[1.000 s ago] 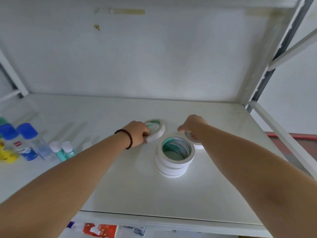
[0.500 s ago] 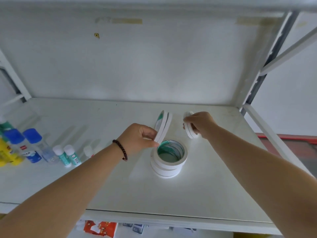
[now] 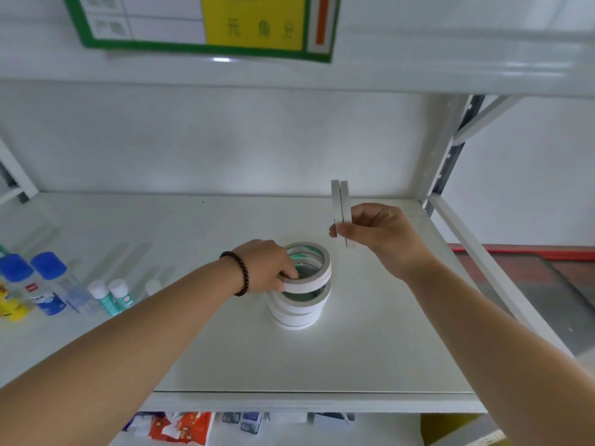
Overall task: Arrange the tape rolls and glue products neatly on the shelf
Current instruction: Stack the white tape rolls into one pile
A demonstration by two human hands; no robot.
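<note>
A stack of white tape rolls (image 3: 297,312) with green inner cores stands in the middle of the white shelf (image 3: 370,355). My left hand (image 3: 265,267) grips two white rolls (image 3: 314,275) lying flat just on top of that stack. My right hand (image 3: 383,235) pinches a pair of thin white rolls (image 3: 340,201) held on edge, upright, above and to the right of the stack. Glue bottles with blue caps (image 3: 42,284) and small glue sticks with white caps (image 3: 112,296) stand at the shelf's left end.
The upper shelf with a green and yellow price label (image 3: 209,24) hangs overhead. A grey upright post (image 3: 450,159) and a white rail (image 3: 483,262) bound the right side. Packaged goods (image 3: 180,428) show on the level below.
My left hand has brought its two rolls from upright down flat onto the stack. My right hand has lifted its pair of rolls higher and to the right. The view has tilted up.
</note>
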